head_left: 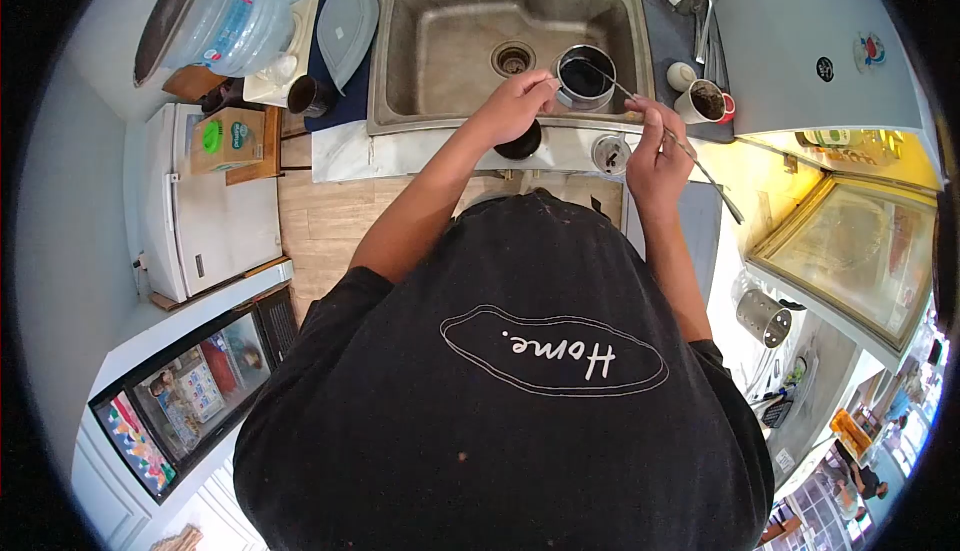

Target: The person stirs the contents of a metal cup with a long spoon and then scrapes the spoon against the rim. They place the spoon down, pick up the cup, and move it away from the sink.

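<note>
Over the front edge of the steel sink [440,61], my left hand [522,106] grips the handle of a metal cup [586,94] with dark liquid inside. My right hand [660,146] has its fingers closed round a long thin metal spoon [712,183]; the spoon's far end reaches into the cup. On the marble ledge below stand a dark round container [520,141], partly behind my left forearm, and a small glass dish [610,154] with something dark in it. The sink drain [513,58] shows left of the cup.
A red-handled mug [706,101] with dark grounds and a small white object [681,76] stand right of the sink. Left are a grey lid [347,31], a dark cup [308,97] and a large water bottle [235,26]. An open glass-paned cabinet door [850,261] juts out at right.
</note>
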`<state>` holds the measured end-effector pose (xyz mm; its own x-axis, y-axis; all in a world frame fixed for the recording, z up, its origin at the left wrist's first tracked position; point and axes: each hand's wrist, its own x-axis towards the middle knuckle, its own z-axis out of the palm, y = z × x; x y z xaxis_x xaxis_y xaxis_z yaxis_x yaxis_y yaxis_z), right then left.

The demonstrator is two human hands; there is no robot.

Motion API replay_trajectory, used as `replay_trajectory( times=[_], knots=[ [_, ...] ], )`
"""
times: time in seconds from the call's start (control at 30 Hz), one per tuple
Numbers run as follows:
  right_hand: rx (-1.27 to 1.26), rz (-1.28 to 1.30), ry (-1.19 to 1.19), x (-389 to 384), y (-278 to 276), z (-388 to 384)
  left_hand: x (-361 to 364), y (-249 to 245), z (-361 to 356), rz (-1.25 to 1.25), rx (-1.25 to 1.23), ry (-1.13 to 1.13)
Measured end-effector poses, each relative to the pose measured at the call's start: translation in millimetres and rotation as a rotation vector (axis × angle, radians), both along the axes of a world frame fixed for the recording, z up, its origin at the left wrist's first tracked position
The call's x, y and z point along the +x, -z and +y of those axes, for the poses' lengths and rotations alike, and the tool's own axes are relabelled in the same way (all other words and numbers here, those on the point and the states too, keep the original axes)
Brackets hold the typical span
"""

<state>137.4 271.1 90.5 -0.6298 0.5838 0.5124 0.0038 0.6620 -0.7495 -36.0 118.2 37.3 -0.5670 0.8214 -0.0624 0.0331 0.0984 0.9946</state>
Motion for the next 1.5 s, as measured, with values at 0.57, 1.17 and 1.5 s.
replay_trajectory(
  times=[0.57,1.17,1.5],
  knots=[
    [-0.723,0.245,0.236,15,-19,-36,-4,-17,-39,-0.017,-0.081,0.044],
    [-0.891,0.312,0.536,106,-5,-15,41,-14,-42,0.009,-0.036,0.044],
    [-1.012,-0.011,0.535,137,90,29,94,-16,-11,0.030,-0.026,-0.073]
  ],
)
